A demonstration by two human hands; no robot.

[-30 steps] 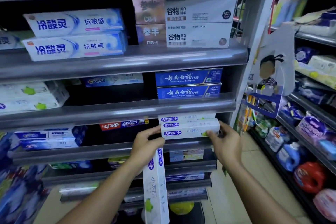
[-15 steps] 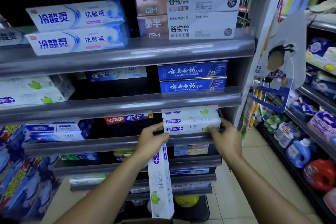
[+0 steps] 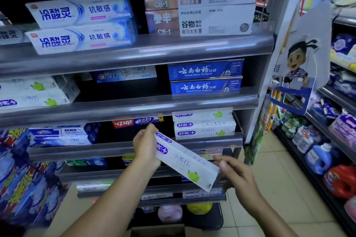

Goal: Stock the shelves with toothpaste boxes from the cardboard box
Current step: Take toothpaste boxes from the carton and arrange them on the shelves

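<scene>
- A white toothpaste box [image 3: 183, 161] is held in the air in front of the shelving, tilted so that its right end hangs lower than its left.
- Its upper-left end is gripped by the left hand [image 3: 145, 146], with the fingers [image 3: 149, 132] wrapped round it.
- Its lower-right end is met by the right hand [image 3: 237, 175], whose fingers are curled close against it. It cannot be told whether the end is gripped or only touched.
- A stack [image 3: 204, 127] of 3 matching boxes is seen just beyond, at the right end of the 3rd shelf [image 3: 96, 149], with little room left above it.
- A dark gap is left on that shelf beside the stack, below a red box [image 3: 134, 122] further back.
- Only the top edge of the cardboard box [image 3: 158, 232] is visible at the bottom of the view, and its contents are hidden.
- The task is judged to be under way: 3 boxes of this kind are shelved and 1 is in hand, not yet placed.
- How many remain in the cardboard box cannot be told.
- 2 blue boxes [image 3: 205, 71] are stacked on the shelf above.
</scene>
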